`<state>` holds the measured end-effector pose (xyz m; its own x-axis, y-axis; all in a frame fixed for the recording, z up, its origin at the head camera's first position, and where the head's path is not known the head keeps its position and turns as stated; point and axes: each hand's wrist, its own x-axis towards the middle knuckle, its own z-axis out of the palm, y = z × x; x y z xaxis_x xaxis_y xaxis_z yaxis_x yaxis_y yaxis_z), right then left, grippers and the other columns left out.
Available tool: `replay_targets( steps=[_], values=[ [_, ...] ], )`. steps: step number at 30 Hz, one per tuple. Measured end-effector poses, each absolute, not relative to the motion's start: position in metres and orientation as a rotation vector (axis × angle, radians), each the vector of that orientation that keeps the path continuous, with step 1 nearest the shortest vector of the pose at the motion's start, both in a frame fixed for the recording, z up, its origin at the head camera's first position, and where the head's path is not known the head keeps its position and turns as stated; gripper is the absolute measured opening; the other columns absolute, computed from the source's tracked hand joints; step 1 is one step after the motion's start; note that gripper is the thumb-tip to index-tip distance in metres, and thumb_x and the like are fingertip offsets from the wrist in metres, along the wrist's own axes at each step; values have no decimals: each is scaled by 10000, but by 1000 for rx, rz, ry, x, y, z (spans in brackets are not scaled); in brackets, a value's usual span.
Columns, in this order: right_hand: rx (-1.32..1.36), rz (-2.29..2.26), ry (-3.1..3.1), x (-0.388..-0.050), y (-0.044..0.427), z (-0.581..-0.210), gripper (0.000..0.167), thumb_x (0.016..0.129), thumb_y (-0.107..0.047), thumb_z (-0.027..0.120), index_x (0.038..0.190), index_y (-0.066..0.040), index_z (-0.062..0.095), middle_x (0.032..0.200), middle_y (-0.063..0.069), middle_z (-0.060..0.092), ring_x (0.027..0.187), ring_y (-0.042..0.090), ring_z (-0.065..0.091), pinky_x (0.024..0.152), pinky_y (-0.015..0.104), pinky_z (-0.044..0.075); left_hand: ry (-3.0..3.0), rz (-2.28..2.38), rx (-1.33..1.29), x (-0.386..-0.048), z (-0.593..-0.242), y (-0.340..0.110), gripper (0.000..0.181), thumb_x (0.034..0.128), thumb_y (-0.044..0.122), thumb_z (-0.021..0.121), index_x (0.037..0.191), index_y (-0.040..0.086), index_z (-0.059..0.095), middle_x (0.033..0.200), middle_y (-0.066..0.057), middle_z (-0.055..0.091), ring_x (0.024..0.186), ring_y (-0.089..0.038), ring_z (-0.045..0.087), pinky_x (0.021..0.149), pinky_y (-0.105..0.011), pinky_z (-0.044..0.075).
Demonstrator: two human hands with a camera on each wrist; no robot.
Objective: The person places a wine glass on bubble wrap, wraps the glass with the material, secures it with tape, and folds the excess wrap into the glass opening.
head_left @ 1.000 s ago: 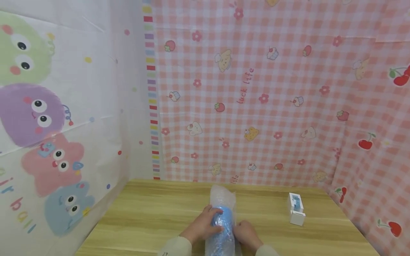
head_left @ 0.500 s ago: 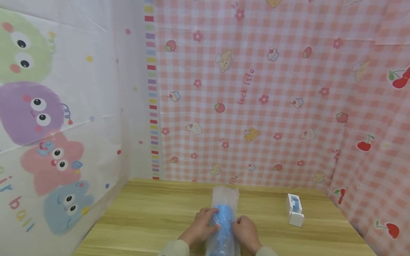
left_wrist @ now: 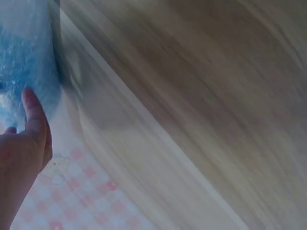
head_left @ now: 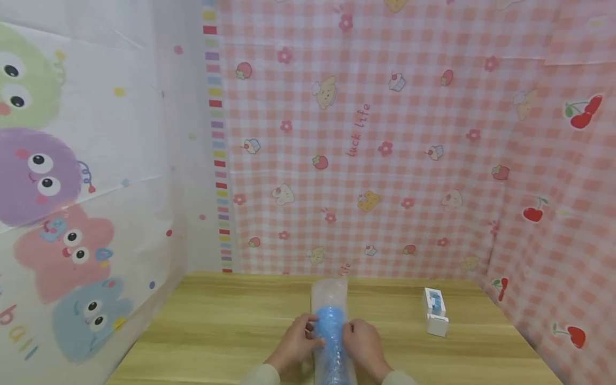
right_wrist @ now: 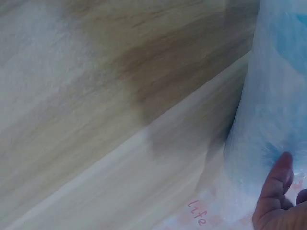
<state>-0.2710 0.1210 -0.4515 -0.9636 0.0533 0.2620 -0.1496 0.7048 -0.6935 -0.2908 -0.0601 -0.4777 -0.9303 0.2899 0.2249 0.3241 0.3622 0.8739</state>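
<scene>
A long blue object (head_left: 331,334) lies on the table, rolled in clear bubble wrap (head_left: 329,291) that extends past its far end. Its kind is hidden by the wrap. On the left side, my left hand (head_left: 294,342) holds the wrapped bundle with bent fingers and thumb. My right hand (head_left: 366,345) grips the wrap along the right side, its fingers curled in. Close up in the left wrist view, a digit of the left hand (left_wrist: 24,148) lies against the bubble wrap (left_wrist: 29,52). A digit of the right hand (right_wrist: 278,196) presses the wrap (right_wrist: 268,96) in the right wrist view.
To the right on the wooden table (head_left: 231,310) stands a small white box (head_left: 437,325) with a light-blue thing (head_left: 436,302) in its open top. A pink checked cloth (head_left: 289,160) hangs behind, and a white cartoon-printed sheet (head_left: 139,224) hangs at left.
The right hand has come up from low beside the bundle onto its right side, with the wrap now closer round the blue object. The left hand stays on the left side. The head view has shifted slightly.
</scene>
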Motion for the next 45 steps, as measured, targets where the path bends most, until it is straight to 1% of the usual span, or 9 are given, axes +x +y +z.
replay_targets(
  steps=[4, 7, 13, 16, 20, 27, 33, 40, 45],
  values=[
    [229, 1130, -2680, -272, 118, -452, 162, 908, -73, 582, 843, 22, 696, 691, 31, 607, 612, 146, 547, 533, 296, 483, -2550, -1719, -547, -291, -480, -68, 424, 846, 20, 737, 1210, -57, 535, 992, -116, 578, 888, -257, 586, 741, -394, 535],
    [343, 1018, -2658, -272, 117, -455, 259, 888, -104, 673, 1085, 61, 707, 915, 111, 670, 801, 225, 635, 694, 387, 556, -2548, -1752, -534, -290, -482, -72, 407, 847, 4, 713, 1205, -70, 533, 1010, -127, 598, 908, -281, 605, 760, -423, 554],
    [403, 867, -2614, -270, 113, -459, 289, 873, -158, 731, 1099, 23, 720, 1030, 167, 632, 928, 340, 641, 808, 500, 539, -2562, -1874, -386, -290, -475, -76, 316, 961, 133, 554, 1173, -96, 601, 1021, -169, 653, 896, -273, 638, 764, -447, 560],
    [437, 839, -2591, -268, 111, -461, 305, 874, -149, 728, 1115, 37, 708, 1034, 177, 629, 920, 343, 638, 803, 503, 537, -2616, -1819, -323, -292, -468, -77, 464, 1027, 355, 496, 1111, -75, 649, 972, -132, 681, 851, -245, 649, 738, -431, 557],
    [497, 860, -2551, -267, 108, -467, 360, 846, -140, 760, 1137, 60, 690, 1039, 173, 616, 933, 351, 624, 820, 510, 526, -2686, -1743, -265, -293, -464, -76, 579, 989, 523, 523, 994, -41, 654, 864, -67, 650, 768, -216, 631, 683, -409, 561],
    [545, 956, -2530, -268, 104, -471, 469, 819, -193, 797, 1188, 62, 661, 1088, 165, 606, 1000, 374, 602, 870, 534, 503, -2762, -1631, -243, -293, -462, -75, 438, 901, 394, 720, 914, -28, 604, 823, -66, 612, 688, -201, 607, 637, -378, 546],
    [595, 1070, -2509, -268, 104, -473, 572, 769, -201, 831, 1199, 109, 615, 1155, 214, 576, 1054, 409, 577, 903, 562, 493, -2733, -1712, -256, -288, -458, -76, 346, 907, 266, 721, 915, -62, 611, 820, -72, 621, 724, -215, 612, 671, -415, 561],
    [588, 1160, -2572, -264, 99, -475, 677, 754, -245, 852, 1279, 70, 563, 1311, 312, 480, 1197, 522, 459, 972, 652, 415, -2738, -1729, -340, -290, -462, -86, 381, 942, 235, 668, 1001, -140, 639, 891, -117, 667, 812, -268, 646, 758, -452, 564],
    [572, 1140, -2597, -262, 91, -473, 731, 730, -241, 860, 1304, 66, 528, 1316, 296, 482, 1192, 510, 466, 970, 645, 423, -2765, -1676, -348, -294, -463, -95, 660, 927, 288, 705, 1356, -138, 440, 1116, -254, 619, 989, -403, 616, 865, -565, 515]
  ],
)
